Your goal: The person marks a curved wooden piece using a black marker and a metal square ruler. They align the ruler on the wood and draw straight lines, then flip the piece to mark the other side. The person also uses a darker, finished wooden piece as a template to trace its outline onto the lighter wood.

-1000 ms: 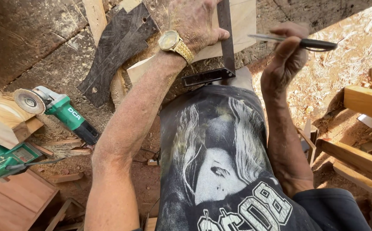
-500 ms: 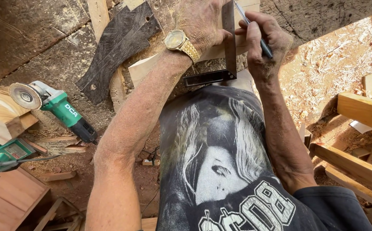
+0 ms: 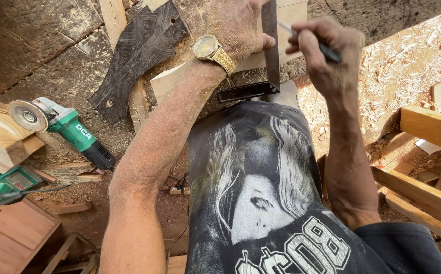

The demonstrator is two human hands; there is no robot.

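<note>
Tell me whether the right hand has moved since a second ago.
Yes. The right hand, holding a pen, has moved left toward the steel square.
</note>
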